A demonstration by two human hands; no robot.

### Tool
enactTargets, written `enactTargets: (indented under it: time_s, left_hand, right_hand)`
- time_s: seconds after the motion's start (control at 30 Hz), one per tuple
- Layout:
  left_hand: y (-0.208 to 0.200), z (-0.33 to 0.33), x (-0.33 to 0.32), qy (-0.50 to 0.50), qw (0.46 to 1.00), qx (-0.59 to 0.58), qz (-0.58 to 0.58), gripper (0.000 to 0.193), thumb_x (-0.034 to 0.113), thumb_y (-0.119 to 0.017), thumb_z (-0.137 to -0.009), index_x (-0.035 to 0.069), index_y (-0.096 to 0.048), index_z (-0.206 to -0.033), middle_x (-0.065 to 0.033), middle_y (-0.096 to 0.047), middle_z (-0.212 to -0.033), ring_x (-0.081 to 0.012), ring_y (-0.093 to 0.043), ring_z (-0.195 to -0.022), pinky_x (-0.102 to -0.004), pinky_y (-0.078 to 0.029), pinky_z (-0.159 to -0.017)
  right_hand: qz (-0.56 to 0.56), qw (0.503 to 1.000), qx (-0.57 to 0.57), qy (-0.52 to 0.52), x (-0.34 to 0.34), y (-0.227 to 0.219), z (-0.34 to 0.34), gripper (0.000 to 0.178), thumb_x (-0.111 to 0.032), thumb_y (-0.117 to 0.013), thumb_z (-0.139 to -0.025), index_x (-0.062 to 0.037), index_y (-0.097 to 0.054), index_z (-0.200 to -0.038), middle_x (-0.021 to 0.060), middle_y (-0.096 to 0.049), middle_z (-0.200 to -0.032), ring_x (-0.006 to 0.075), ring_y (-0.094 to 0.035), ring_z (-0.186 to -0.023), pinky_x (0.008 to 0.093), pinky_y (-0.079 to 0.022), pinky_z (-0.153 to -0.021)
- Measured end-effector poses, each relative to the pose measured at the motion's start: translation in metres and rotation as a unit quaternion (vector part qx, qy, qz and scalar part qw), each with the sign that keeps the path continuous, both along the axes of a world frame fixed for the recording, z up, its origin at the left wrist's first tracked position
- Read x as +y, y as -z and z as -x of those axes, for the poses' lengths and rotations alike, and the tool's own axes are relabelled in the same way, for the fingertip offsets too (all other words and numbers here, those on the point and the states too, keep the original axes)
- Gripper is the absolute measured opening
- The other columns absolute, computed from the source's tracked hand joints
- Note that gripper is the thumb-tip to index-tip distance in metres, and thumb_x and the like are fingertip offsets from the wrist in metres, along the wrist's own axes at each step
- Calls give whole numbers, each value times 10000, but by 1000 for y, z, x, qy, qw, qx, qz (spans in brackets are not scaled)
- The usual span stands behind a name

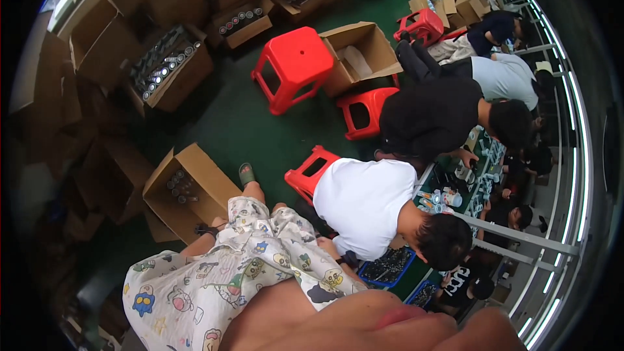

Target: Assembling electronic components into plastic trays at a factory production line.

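Note:
My left hand, with a dark band at its wrist, is beside the near rim of an open cardboard box, close to my knee. Its fingers are too small and partly covered to make out. Inside the box stand several small cylinders with round pale tops, grouped toward one side. My right hand is low by my other leg, next to a seated person in a white shirt. A dark band circles that wrist. The right fingers are mostly hidden, and nothing held shows there.
Red plastic stools stand ahead on the green floor. Open cartons line the left and back, one holding rows of cylinders. To the right, several people sit along a workbench with blue trays of small dark parts.

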State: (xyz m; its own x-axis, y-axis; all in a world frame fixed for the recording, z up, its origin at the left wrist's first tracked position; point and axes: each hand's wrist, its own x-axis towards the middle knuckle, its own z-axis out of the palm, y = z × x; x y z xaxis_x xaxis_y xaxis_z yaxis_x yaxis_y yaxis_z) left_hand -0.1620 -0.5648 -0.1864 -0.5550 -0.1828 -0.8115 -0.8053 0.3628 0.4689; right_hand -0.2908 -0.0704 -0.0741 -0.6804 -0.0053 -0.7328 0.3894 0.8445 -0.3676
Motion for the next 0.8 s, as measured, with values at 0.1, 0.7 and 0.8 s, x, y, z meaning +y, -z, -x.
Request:
enactTargets:
  time_s: [0.1,0.7,0.8]
  left_hand:
    - [-9,78,-58,-53,991,122,-9,331,319,-657,-878,-3,-731,-901,-232,-687,-741,-351,-687,-685,-449,-529,-637]
    - [-226,419,-271,-185,962,104,172,190,115,-654,-857,51,-739,-1014,-104,-733,-887,-234,-701,-821,-339,-550,-760]
    - [-230,417,-275,-141,974,46,172,209,156,-661,-846,64,-754,-1009,-137,-754,-935,-272,-726,-906,-363,-560,-838]
  right_hand:
    - [29,995,51,-77,-120,-114,121,262,-262,-670,-897,-33,-736,-1008,196,-736,-967,357,-710,-924,390,-550,-805]
    - [71,975,-43,206,-227,-33,442,199,-191,-690,-798,-56,-756,-929,171,-753,-926,311,-729,-891,438,-568,-790]
    - [-26,994,-13,103,-253,-40,472,215,-179,-692,-792,-32,-746,-939,190,-747,-945,318,-729,-877,459,-572,-757]
